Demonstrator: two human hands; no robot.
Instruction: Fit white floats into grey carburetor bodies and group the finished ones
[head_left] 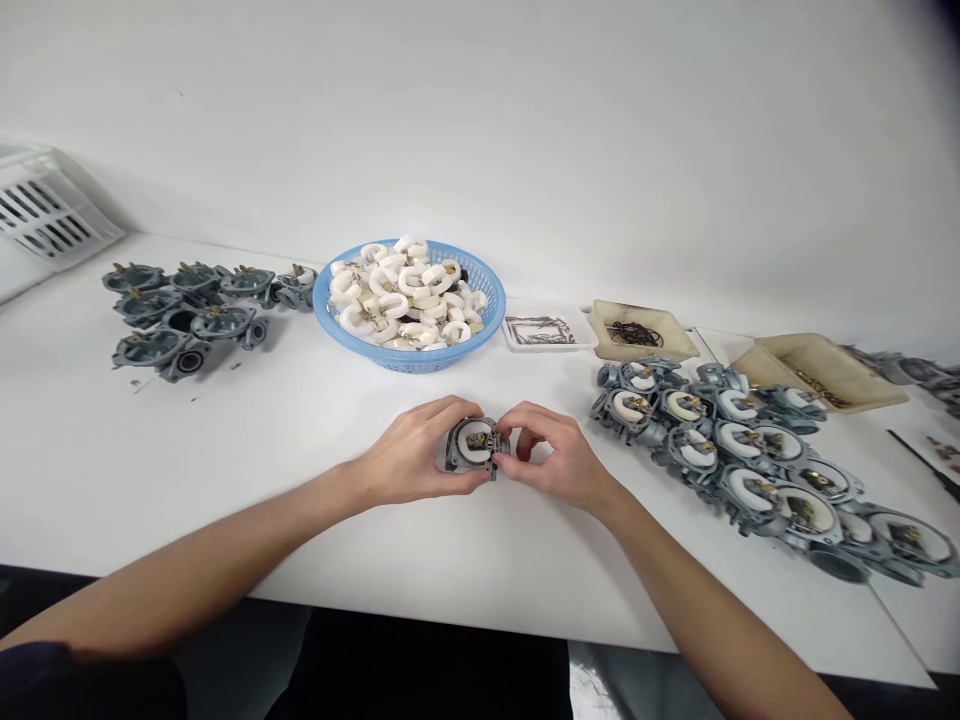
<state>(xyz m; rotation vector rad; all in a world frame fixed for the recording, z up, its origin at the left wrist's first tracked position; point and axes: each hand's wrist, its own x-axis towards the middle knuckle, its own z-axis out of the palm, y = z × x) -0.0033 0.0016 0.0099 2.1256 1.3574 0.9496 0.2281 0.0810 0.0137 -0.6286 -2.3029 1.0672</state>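
Observation:
Over the middle of the table, a grey metal carburetor body (452,452) is held with its open side up. A white ring-shaped float (472,455) lies inside it. My left hand (418,452) wraps the body from the left, thumb along the near side and fingers on the far side. At the right edge, the thumb and forefinger of my right hand (553,455) close on the body beside the float's metal hinge. Whether a small pin is between those fingertips, I cannot tell.
A blue basket (411,358) heaped with white floats stands behind my hands. Carburetor bodies (150,347) sit at the left; several with floats (694,450) crowd the right. Behind those are a white tray (551,345), beige bins (645,345) and a white crate (56,215) far left.

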